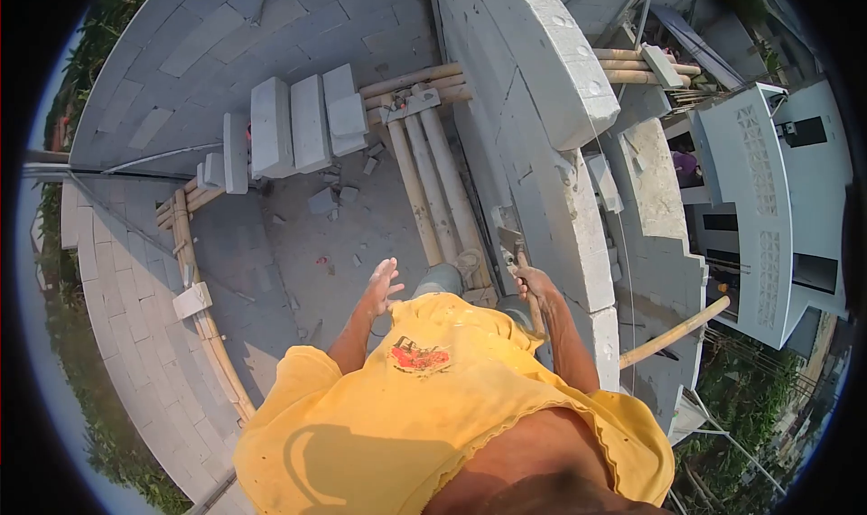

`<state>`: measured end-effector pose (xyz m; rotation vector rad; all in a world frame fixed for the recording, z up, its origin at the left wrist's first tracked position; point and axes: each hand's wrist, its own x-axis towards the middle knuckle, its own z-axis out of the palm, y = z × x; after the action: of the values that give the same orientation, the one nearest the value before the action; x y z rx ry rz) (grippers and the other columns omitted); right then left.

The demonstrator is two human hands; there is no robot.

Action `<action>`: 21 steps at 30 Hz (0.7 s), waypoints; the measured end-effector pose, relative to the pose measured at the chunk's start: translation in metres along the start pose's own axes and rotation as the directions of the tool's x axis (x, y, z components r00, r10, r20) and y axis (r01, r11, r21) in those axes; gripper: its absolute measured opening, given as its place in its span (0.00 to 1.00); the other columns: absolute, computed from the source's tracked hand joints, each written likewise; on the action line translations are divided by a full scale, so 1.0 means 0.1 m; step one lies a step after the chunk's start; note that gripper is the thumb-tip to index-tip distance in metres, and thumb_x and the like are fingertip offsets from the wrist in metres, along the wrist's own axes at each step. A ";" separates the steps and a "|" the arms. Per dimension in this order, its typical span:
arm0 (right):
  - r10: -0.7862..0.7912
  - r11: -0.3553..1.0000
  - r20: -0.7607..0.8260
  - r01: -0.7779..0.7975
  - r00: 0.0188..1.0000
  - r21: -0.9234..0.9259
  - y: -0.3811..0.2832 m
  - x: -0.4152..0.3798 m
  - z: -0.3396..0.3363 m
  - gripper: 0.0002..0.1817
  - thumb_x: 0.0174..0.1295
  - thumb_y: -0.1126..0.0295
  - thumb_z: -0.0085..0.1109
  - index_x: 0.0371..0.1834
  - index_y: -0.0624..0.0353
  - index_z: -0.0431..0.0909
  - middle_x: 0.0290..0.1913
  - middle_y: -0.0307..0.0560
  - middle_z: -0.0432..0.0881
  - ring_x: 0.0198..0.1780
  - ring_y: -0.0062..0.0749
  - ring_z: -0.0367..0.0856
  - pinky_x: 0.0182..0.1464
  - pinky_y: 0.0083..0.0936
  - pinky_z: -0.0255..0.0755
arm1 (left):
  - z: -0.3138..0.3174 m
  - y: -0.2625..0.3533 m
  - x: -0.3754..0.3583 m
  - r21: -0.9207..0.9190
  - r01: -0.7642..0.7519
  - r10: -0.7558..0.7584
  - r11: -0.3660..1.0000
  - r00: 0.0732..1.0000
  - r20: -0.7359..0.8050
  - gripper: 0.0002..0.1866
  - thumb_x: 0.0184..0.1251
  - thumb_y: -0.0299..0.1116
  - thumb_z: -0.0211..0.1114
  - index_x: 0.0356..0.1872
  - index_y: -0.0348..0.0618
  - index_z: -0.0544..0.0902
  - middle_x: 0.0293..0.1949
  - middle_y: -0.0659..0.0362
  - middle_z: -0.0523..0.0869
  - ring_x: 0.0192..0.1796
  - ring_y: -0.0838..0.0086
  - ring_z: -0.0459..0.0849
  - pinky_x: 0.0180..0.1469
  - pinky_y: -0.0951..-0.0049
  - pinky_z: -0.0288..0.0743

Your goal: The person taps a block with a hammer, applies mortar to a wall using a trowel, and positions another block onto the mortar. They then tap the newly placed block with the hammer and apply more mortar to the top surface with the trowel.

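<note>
My right hand (pixel 536 284) is closed around a wooden-handled tool (pixel 512 244) with a flat grey metal head; its exact kind is hard to make out. The tool is close beside the grey block wall (pixel 528 145) on my right, its head pointing away from me. Empty, with fingers apart, my left hand (pixel 383 285) hangs in the air left of my legs. Below, a shoe (pixel 467 261) rests by the wooden poles (pixel 433 176) of a raised platform. My yellow shirt (pixel 415 407) hides part of my legs.
Large pale blocks (pixel 312 122) stand in a row on poles at the far side. Broken pieces (pixel 322 201) litter the floor far below. A wooden rail (pixel 212 334) runs at left. Beyond the right wall, a pole (pixel 677 332) juts out near a white building (pixel 750 208).
</note>
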<state>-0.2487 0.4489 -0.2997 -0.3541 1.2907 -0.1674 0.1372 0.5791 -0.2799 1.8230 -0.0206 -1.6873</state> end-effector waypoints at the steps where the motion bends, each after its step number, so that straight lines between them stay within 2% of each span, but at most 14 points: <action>1: -0.058 0.998 -0.011 0.058 0.998 -0.022 -0.20 -0.01 0.11 0.06 0.69 0.67 0.61 0.38 0.52 0.73 0.24 0.31 0.73 0.19 0.14 0.67 0.19 0.17 0.67 | -0.08 0.10 -0.06 -0.069 0.009 -0.010 0.998 1.000 -0.019 0.51 0.71 0.66 0.61 0.84 0.52 0.48 0.82 0.49 0.55 0.76 0.49 0.66 0.64 0.39 0.72; 5: -0.019 0.998 0.124 0.013 0.992 0.055 -0.93 0.13 0.41 0.06 0.69 0.67 0.61 0.38 0.51 0.73 0.25 0.31 0.73 0.19 0.15 0.68 0.19 0.17 0.67 | -0.45 0.17 -0.01 -0.269 -0.108 0.069 0.957 0.986 -0.149 0.50 0.71 0.67 0.60 0.84 0.57 0.47 0.82 0.49 0.55 0.75 0.46 0.67 0.64 0.35 0.71; 9: 0.033 0.999 0.233 -0.031 0.972 -0.010 -1.49 0.68 0.59 0.08 0.69 0.66 0.63 0.36 0.50 0.73 0.25 0.31 0.75 0.20 0.16 0.71 0.22 0.19 0.71 | -0.68 -0.15 -0.13 -0.407 -0.100 -0.027 0.908 0.955 -0.296 0.49 0.72 0.67 0.60 0.84 0.56 0.47 0.82 0.49 0.56 0.74 0.47 0.68 0.62 0.36 0.72; 12: 0.126 0.992 0.316 -0.130 0.940 -0.008 -1.80 1.36 0.74 0.08 0.69 0.67 0.63 0.36 0.51 0.73 0.24 0.31 0.76 0.20 0.17 0.73 0.23 0.19 0.72 | -0.68 -0.38 -0.24 -0.518 -0.115 -0.104 0.848 0.921 -0.375 0.49 0.72 0.66 0.59 0.84 0.57 0.48 0.82 0.49 0.57 0.74 0.48 0.69 0.62 0.38 0.73; 13: 0.130 0.991 0.299 -0.137 0.945 0.003 -1.98 1.46 0.87 0.07 0.69 0.67 0.62 0.35 0.51 0.73 0.24 0.31 0.76 0.20 0.17 0.73 0.23 0.19 0.72 | -0.64 -0.48 -0.29 -0.557 -0.122 -0.133 0.821 0.909 -0.396 0.48 0.72 0.66 0.59 0.84 0.57 0.49 0.81 0.49 0.57 0.74 0.48 0.69 0.62 0.38 0.73; 15: 0.146 0.987 0.262 -0.160 0.954 0.032 -2.23 1.77 1.05 0.07 0.68 0.68 0.62 0.34 0.51 0.73 0.24 0.32 0.76 0.20 0.18 0.73 0.23 0.19 0.73 | -0.67 -0.80 -0.11 -0.466 -0.181 -0.037 0.866 0.906 -0.421 0.49 0.72 0.67 0.59 0.84 0.56 0.49 0.82 0.49 0.56 0.74 0.48 0.68 0.63 0.39 0.73; 17: 0.145 0.986 0.202 -0.158 0.969 0.047 -2.51 2.08 1.22 0.08 0.69 0.66 0.60 0.31 0.50 0.72 0.22 0.31 0.74 0.19 0.18 0.72 0.23 0.19 0.73 | -0.62 -0.60 0.06 -0.523 -0.194 -0.069 0.830 0.894 -0.442 0.49 0.72 0.68 0.58 0.84 0.55 0.48 0.82 0.48 0.56 0.75 0.48 0.68 0.63 0.40 0.73; 19: 0.148 0.983 0.157 -0.163 0.976 0.084 -2.82 2.32 1.40 0.10 0.69 0.65 0.59 0.29 0.49 0.72 0.21 0.31 0.73 0.19 0.17 0.71 0.22 0.18 0.72 | -0.52 0.10 0.24 -0.707 -0.148 -0.244 0.691 0.874 -0.421 0.50 0.72 0.68 0.58 0.84 0.54 0.48 0.81 0.48 0.57 0.75 0.48 0.68 0.64 0.42 0.73; 21: 0.152 0.978 0.110 -0.166 0.982 0.128 -3.15 2.46 1.49 0.12 0.68 0.66 0.59 0.26 0.49 0.70 0.20 0.31 0.73 0.18 0.17 0.71 0.20 0.17 0.70 | -0.54 0.72 0.50 -0.672 -0.180 -0.147 0.718 0.905 -0.400 0.49 0.73 0.67 0.58 0.84 0.54 0.48 0.81 0.48 0.57 0.75 0.49 0.69 0.64 0.42 0.73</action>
<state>-0.0150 0.1010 -0.3782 -0.1390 1.1962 -0.1006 0.2237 0.5248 -0.2938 1.5203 0.7029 -1.0081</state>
